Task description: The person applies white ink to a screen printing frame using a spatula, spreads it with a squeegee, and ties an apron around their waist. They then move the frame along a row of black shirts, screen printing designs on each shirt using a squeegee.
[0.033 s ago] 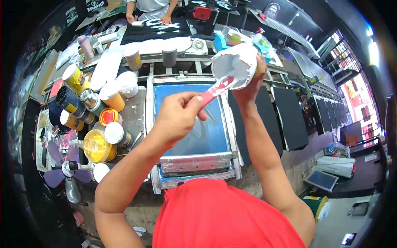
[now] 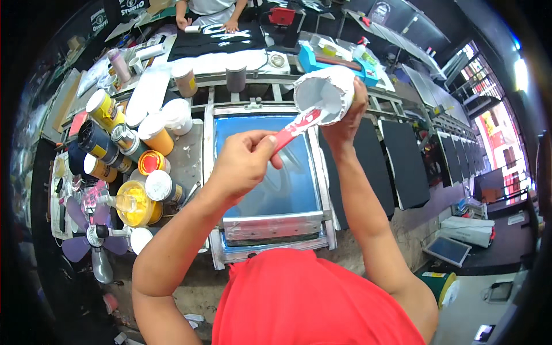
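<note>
My left hand [image 2: 247, 161] grips a red spatula [image 2: 286, 137] whose blade, smeared with white paste, reaches into the mouth of a white tub [image 2: 322, 92]. My right hand [image 2: 353, 115] is wrapped round the tub's far right side, tilting its opening toward me; the inside and rim are coated in white. Below both hands lies a metal-framed screen [image 2: 264, 190] with a blue surface, clamped over the press. A bit of my left hand's fingers shows under the spatula handle.
Paint tubs [image 2: 155, 135] and a purple fan [image 2: 95, 236] crowd the left. Black platens [image 2: 405, 167] stand right. Across the table, a co-worker's hands [image 2: 230, 26] rest on black fabric [image 2: 195, 49]; a blue tray [image 2: 310, 57] sits beyond my tub.
My left hand and the spatula have shifted slightly to the left. My right hand and the tub have moved a little left and down.
</note>
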`<move>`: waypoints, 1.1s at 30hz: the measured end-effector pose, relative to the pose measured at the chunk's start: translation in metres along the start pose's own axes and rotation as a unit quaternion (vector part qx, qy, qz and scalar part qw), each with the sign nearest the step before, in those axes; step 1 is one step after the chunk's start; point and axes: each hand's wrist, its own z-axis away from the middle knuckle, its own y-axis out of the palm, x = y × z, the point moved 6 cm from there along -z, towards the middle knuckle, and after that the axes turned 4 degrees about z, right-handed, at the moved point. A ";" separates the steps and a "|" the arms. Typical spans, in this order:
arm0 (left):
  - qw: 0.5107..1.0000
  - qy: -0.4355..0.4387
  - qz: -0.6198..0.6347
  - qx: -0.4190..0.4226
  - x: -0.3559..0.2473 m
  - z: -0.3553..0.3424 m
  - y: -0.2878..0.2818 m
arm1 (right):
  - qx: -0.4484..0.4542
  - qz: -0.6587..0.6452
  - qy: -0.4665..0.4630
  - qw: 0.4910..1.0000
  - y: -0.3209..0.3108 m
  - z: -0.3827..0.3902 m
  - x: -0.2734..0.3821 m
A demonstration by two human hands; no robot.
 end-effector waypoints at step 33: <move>0.834 0.209 -0.509 0.046 0.051 -0.225 -0.099 | 0.244 0.042 0.582 0.775 0.020 0.234 -0.144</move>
